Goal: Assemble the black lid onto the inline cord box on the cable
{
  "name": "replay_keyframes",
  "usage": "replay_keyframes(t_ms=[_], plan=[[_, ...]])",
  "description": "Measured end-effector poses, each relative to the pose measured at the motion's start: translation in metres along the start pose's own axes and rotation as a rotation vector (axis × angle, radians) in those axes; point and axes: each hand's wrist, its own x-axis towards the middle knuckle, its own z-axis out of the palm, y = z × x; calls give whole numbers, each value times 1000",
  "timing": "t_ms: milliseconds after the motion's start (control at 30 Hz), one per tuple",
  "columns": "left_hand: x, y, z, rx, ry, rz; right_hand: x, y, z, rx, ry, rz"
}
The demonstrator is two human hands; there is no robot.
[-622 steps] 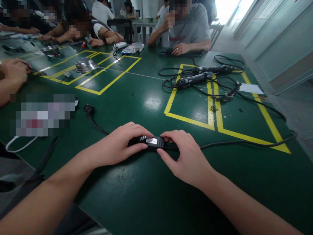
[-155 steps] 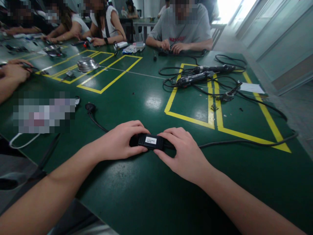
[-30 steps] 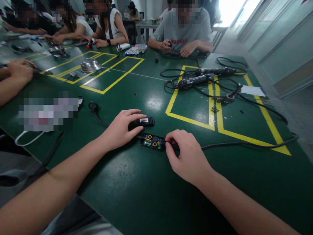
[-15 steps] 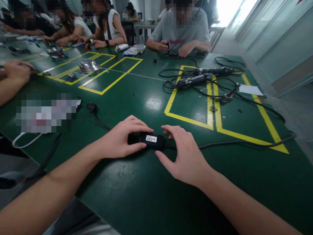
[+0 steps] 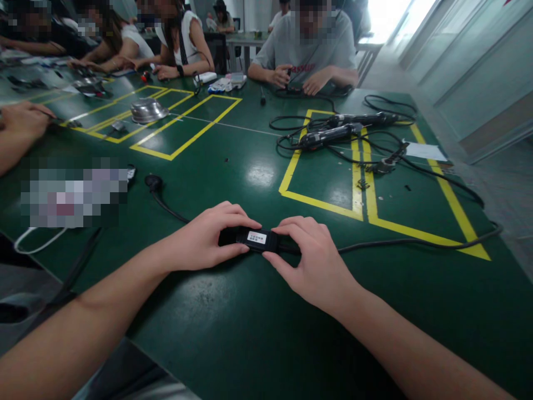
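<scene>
A small black box with a white label, like an in-line power adapter (image 5: 266,240), lies in front of me on the green table (image 5: 216,339). My left hand (image 5: 212,236) grips its left end between thumb and fingers. On the right end, the thumb and fingertips of my right hand (image 5: 310,255) are closed around it. A black cable (image 5: 400,242) leaves the box to the right, passing under my right hand. On the left, another cable ends in a black plug (image 5: 154,182) lying on the table.
Two black electric screwdrivers (image 5: 331,136) with coiled cords lie at the back right, near yellow tape outlines (image 5: 322,207). A metal bowl (image 5: 147,110) stands at the back left. A co-worker in a grey shirt (image 5: 308,50) sits opposite. Another person's hand (image 5: 25,122) is at the left.
My right hand has closed from an open pose onto the right end of the adapter. My left hand keeps its grip. The view has shifted slightly.
</scene>
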Motion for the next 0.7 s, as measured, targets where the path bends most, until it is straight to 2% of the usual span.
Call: replay_keyframes(t_ms=[333,400,467,567,700], plan=[[1,1,-1,-69,2,-23,0,-2,-1,-13,-1,-6],[1,-1,1,-129,59,-79,-1,-2,0,-7,12,30],[3,-6,4,-167,169,-170,-2,-2,0,0,35,68],[6,-15,7,-25,318,-269,-1,-2,0,-22,41,55],[9,-21,6,162,296,-283,0,0,0,-41,4,5]])
